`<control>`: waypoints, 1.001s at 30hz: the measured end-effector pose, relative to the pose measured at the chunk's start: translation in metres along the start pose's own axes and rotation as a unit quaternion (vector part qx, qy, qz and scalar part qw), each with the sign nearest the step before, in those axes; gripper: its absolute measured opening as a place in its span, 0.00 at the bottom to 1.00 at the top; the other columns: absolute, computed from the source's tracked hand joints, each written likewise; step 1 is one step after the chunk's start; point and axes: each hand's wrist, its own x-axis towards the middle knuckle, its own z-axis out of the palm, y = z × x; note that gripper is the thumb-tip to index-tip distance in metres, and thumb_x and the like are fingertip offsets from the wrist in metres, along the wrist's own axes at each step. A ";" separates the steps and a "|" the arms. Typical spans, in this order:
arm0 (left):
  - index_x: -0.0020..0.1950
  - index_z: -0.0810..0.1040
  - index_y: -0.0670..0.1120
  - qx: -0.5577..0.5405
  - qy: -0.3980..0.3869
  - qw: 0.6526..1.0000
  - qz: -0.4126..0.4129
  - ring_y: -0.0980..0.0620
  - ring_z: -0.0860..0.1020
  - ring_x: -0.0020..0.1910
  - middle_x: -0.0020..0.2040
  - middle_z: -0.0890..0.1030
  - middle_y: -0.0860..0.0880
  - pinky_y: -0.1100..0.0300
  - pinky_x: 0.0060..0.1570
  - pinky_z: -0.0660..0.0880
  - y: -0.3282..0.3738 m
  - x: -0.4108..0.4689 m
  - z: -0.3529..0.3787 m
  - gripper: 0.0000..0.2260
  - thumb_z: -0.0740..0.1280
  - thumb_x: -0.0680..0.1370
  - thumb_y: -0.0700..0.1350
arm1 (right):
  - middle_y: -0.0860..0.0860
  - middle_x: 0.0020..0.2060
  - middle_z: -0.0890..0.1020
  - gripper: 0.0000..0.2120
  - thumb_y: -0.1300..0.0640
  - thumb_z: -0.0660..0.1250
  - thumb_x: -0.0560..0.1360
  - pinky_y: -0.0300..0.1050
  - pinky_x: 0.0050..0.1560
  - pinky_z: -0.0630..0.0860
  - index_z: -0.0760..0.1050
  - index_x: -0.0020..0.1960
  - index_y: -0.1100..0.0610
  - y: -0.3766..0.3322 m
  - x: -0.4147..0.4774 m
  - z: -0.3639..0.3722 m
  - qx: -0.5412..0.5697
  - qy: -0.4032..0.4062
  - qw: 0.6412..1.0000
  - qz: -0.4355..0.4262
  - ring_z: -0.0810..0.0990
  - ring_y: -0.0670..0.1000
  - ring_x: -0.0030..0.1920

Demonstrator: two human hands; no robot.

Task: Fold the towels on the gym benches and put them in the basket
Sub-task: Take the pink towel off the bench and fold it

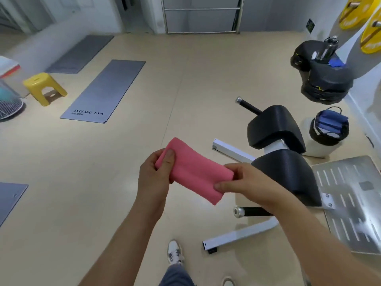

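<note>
Between both hands, over the floor: one pink towel (193,170), folded to a narrow strip and hanging in the air, touching no tabletop.

- Left grip (153,174): one; it is pinching the towel's upper left end, thumb on top.
- Right grip (245,182): one; it is pinching the lower right end between thumb and fingertips.
- Long axis: the strip is running from upper left down to lower right, from one grip to the other.
- Basket (329,139): one, dark, standing on the floor to the right, well apart from the towel and beyond the bench; it is already holding blue cloths (329,122), too bunched to count.
- Bench (276,124): one, showing two black pads and lying between the towel and the basket.
- Nearer hand: the right grip, so the drop is probably calling for a reach rightward over the pads.
- Grey mats (105,89): three on the floor.
- Yellow stool (44,87): one, far left.
</note>
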 end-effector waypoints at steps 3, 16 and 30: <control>0.52 0.81 0.44 -0.065 0.017 0.996 -0.050 0.52 0.74 0.38 0.40 0.80 0.49 0.58 0.38 0.72 -0.002 0.059 -0.019 0.12 0.71 0.74 0.50 | 0.52 0.48 0.84 0.13 0.55 0.68 0.71 0.51 0.53 0.77 0.80 0.55 0.52 -0.022 0.067 0.003 0.157 0.060 0.986 0.015 0.80 0.55 0.47; 0.69 0.66 0.63 0.294 -0.221 0.924 0.107 0.68 0.68 0.63 0.63 0.71 0.68 0.65 0.60 0.67 0.084 0.341 -0.112 0.28 0.71 0.73 0.50 | 0.44 0.39 0.81 0.06 0.51 0.69 0.73 0.44 0.45 0.76 0.76 0.50 0.43 -0.184 0.330 0.025 -0.154 0.192 0.967 -0.066 0.78 0.46 0.41; 0.53 0.78 0.56 0.187 -0.325 0.924 0.069 0.59 0.82 0.45 0.45 0.83 0.58 0.62 0.44 0.78 0.143 0.589 0.061 0.11 0.73 0.72 0.45 | 0.40 0.62 0.72 0.27 0.48 0.63 0.78 0.31 0.54 0.67 0.60 0.75 0.44 -0.190 0.524 -0.128 -0.103 0.252 0.959 -0.081 0.71 0.36 0.59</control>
